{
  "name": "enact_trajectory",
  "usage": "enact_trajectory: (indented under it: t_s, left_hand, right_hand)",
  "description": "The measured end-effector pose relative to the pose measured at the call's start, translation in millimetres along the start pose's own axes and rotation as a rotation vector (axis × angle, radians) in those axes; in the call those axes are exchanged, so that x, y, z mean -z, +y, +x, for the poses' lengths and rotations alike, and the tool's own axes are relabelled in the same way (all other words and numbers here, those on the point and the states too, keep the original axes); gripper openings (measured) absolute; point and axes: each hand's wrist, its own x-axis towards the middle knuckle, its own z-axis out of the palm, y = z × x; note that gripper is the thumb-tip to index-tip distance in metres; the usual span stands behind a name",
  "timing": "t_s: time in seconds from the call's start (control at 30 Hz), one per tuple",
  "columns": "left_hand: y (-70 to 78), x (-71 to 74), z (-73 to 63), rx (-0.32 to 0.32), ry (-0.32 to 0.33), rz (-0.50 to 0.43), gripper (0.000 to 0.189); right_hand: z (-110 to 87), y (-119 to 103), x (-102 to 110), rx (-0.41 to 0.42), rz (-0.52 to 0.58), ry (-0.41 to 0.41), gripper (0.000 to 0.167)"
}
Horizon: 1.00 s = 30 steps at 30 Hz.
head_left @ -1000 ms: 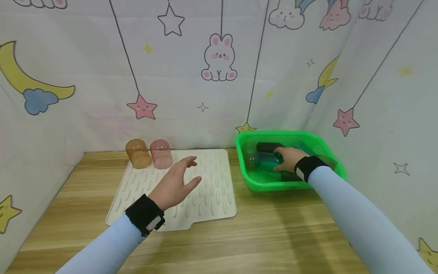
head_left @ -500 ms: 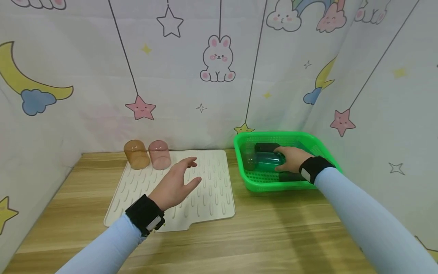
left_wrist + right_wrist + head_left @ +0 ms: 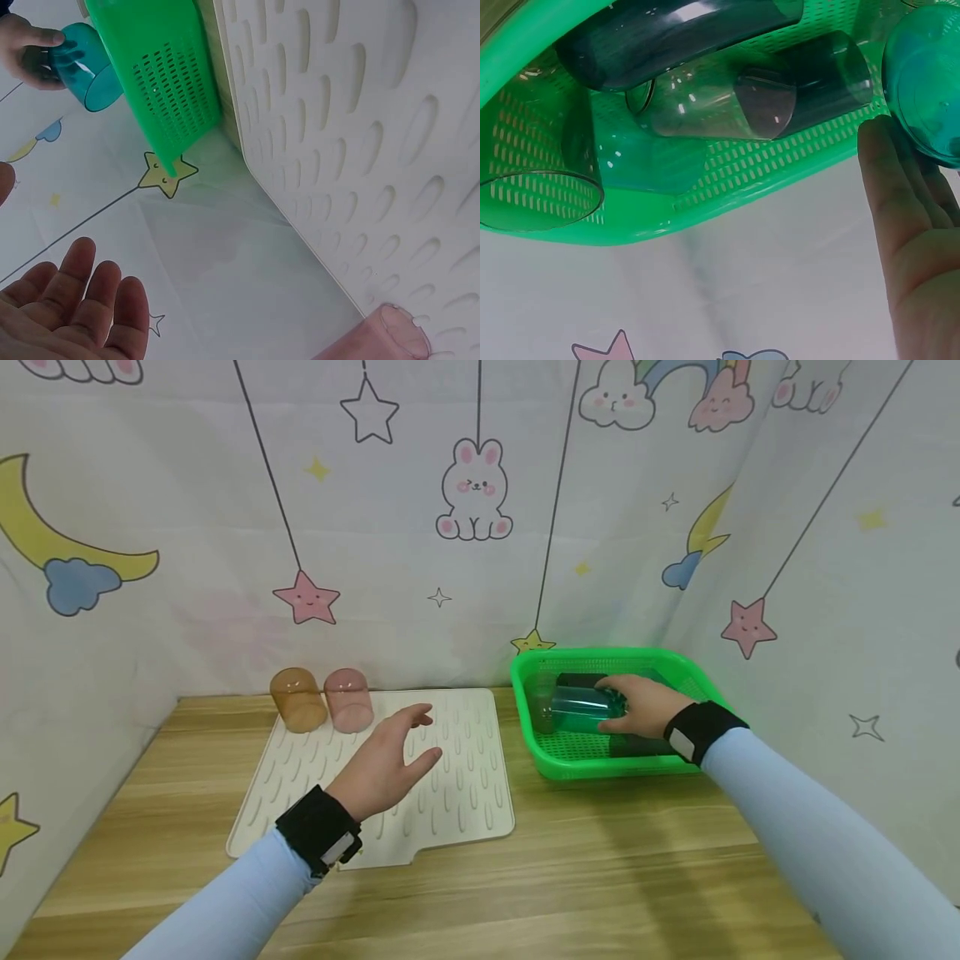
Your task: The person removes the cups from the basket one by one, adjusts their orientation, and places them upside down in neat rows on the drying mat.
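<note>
My right hand (image 3: 645,706) grips a teal see-through cup (image 3: 581,706) by its closed end. The cup lies sideways, its mouth toward the left, over the other cups in the green basket (image 3: 600,770). In the left wrist view the teal cup (image 3: 84,67) shows above the basket's rim, pinched between thumb and fingers. Over the cream ridged mat (image 3: 465,777) hovers my left hand (image 3: 384,768), holding nothing, its thumb and fingers spread apart. An amber cup (image 3: 300,702) and a pink cup (image 3: 349,702) stand upside down at the mat's back left.
Inside the basket lie several more cups, among them a dark cup (image 3: 675,30) and a clear cup (image 3: 712,97). A wooden table (image 3: 525,893) bears the mat and basket. Behind and beside it hangs a white printed curtain (image 3: 390,543).
The right hand has closed on the teal cup and raised it slightly from the basket's contents, shifting a little. My left hand has stayed in place. The head view has turned slightly.
</note>
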Motion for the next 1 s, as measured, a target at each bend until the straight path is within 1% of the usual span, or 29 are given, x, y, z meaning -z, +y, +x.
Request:
enact_trajectory:
  t_s: [0.27,0.37,0.63,1.0]
  left_hand:
    - [2.9,0.7,1.3,-0.006,0.000,0.003,0.068]
    - [4.5,1.8,1.7,-0.010,0.000,0.003,0.068]
    - [8.2,4.3,2.1,-0.038,0.008,0.008,0.067]
    - [11.8,4.9,1.7,-0.051,0.011,0.000,0.067]
  right_hand:
    - [-5.9,0,7,0.031,0.065,0.032,0.071]
    - [-7.5,-3,10,0.050,0.078,0.044,0.071]
    - [-10.9,-18,16,0.067,0.093,0.054,0.068]
    - [-8.8,-41,8,0.122,0.143,0.039,0.065]
